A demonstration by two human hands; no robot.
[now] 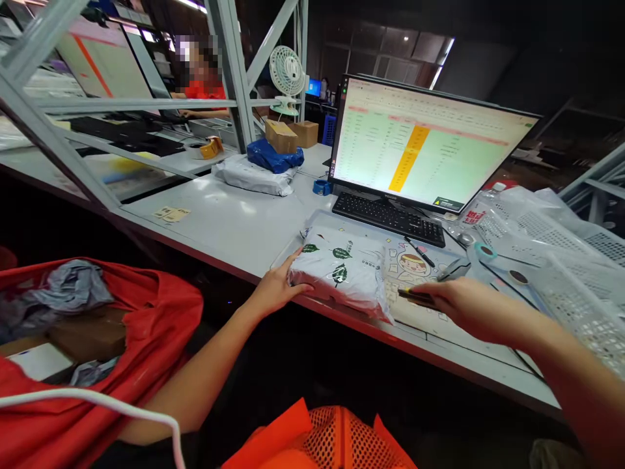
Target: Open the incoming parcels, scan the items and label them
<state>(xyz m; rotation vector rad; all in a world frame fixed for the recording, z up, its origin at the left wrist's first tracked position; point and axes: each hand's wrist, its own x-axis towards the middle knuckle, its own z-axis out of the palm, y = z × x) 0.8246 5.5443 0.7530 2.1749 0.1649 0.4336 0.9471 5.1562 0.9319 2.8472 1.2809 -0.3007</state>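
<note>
A white plastic mailer package (342, 267) printed with dark green leaves lies at the desk's front edge. My left hand (278, 286) grips its left end, with the thumb along the front side and the fingers at the far corner. To the right of the package, my right hand (463, 309) is closed around a black and yellow box cutter (417, 297). The cutter's tip points left at the package, a small gap away from it. Whether its blade is out I cannot tell.
Behind the package stand a keyboard (388, 218) and a monitor (430, 140). A pen (418, 252) lies on the desk mat. White baskets (581, 306) crowd the right. Parcels (256, 174) sit at the back left. A red sack (166, 306) stands at lower left. Across the frame, a person sits.
</note>
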